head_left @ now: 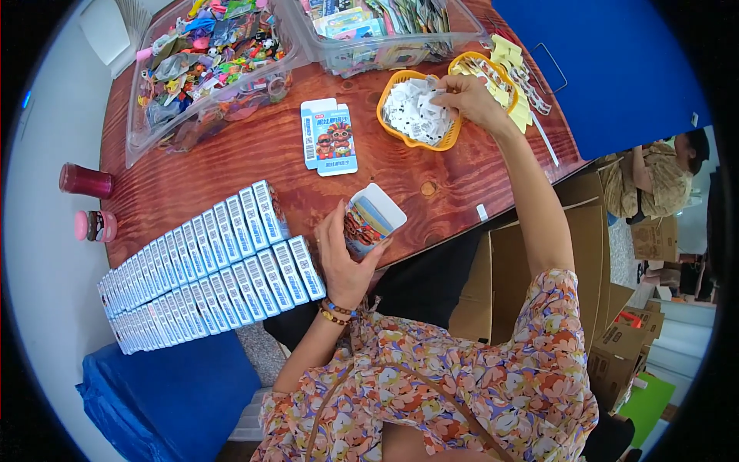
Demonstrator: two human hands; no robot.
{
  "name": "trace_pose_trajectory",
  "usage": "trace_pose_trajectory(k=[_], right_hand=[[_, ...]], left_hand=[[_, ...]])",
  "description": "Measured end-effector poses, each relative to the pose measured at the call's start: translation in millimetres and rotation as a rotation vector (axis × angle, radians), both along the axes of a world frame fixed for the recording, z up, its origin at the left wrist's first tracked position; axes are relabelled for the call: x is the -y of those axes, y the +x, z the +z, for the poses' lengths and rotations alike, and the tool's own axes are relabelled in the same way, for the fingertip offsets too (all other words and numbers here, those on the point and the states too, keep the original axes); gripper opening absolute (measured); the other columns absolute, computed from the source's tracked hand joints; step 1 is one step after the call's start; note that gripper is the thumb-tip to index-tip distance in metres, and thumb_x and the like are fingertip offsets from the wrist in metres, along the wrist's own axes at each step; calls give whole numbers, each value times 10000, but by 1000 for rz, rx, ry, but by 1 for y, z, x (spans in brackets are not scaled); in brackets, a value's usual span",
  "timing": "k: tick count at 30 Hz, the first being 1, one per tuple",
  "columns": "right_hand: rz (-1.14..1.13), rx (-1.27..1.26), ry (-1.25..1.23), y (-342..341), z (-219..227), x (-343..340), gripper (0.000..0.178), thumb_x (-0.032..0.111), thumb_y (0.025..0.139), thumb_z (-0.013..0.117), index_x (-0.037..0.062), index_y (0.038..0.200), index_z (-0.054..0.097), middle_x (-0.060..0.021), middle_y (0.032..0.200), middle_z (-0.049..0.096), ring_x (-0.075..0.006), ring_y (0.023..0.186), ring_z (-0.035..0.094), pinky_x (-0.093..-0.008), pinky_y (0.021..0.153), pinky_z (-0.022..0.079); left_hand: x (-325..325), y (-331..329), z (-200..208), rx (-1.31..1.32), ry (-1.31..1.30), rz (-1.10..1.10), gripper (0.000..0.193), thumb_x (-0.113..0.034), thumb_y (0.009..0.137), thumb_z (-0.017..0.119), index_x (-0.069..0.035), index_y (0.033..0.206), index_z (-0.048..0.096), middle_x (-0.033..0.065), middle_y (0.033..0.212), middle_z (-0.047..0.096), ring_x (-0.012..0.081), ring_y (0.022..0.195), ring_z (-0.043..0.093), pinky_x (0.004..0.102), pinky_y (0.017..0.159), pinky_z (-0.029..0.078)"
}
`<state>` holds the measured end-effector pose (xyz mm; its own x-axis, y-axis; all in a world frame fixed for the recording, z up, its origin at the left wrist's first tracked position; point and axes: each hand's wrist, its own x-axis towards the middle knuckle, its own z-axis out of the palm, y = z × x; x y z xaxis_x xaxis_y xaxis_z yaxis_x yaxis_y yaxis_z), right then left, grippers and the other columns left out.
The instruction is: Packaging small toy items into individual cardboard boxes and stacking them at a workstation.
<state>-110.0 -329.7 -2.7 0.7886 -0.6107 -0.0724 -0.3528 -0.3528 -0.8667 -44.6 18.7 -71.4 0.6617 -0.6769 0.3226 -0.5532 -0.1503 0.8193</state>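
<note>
My left hand is wrapped round a small open-topped blue cardboard box with a printed picture, its white flap standing up. Something flat and coloured shows inside it. My right hand reaches over a yellow plastic basket heaped with small white printed slips. Its thumb and fingers are pinched together on a white slip at the heap's right side. Between the basket and my left hand, a flattened blue box lies on the table.
Two rows of blue boxes stand packed at the left. Clear bins of small toys and flat packets stand at the back. A second yellow basket and yellow papers lie right. Two jars stand left; an open carton is beside me.
</note>
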Motion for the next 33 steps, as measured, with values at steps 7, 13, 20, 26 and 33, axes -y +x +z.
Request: trace_pose_trajectory(k=[7, 13, 20, 26, 33], right_hand=[[-61, -86, -68, 7, 2, -6, 213, 254, 924, 709, 57, 846, 693, 46, 664, 567, -39, 577, 504, -233, 512, 349], [-40, -60, 86, 3, 10, 4, 156, 212, 941, 669, 69, 879, 670, 47, 693, 596, -25, 556, 537, -208, 474, 334], [-23, -85, 126, 2, 7, 4, 123, 179, 953, 681, 63, 916, 666, 32, 670, 608, -17, 469, 502, -187, 402, 299], [25, -76, 155, 1, 2, 10, 154, 192, 968, 667, 40, 952, 675, 24, 667, 600, -28, 471, 505, -193, 411, 330], [41, -71, 211, -1, 6, 6, 161, 185, 965, 664, 24, 980, 671, 9, 719, 627, -41, 497, 550, -193, 420, 359]], left_hand=[[-4, 2, 1, -25, -10, 9, 835, -195, 743, 874, 4, 1437, 454, 194, 1332, 529, 351, 1240, 514, 439, 1037, 432], [-3, 3, 0, -25, -8, -7, 854, -206, 740, 868, 3, 1448, 438, 198, 1330, 524, 363, 1233, 504, 456, 1042, 419], [-4, 2, -2, -49, -4, -19, 870, -217, 739, 869, -9, 1459, 427, 192, 1342, 512, 360, 1243, 486, 469, 1050, 407], [-3, 3, -1, -30, -4, -28, 879, -229, 740, 871, -18, 1465, 421, 188, 1341, 512, 357, 1247, 481, 474, 1049, 408], [-3, 3, -1, -11, 1, -28, 874, -235, 745, 868, -21, 1466, 422, 189, 1340, 512, 360, 1241, 484, 473, 1043, 411]])
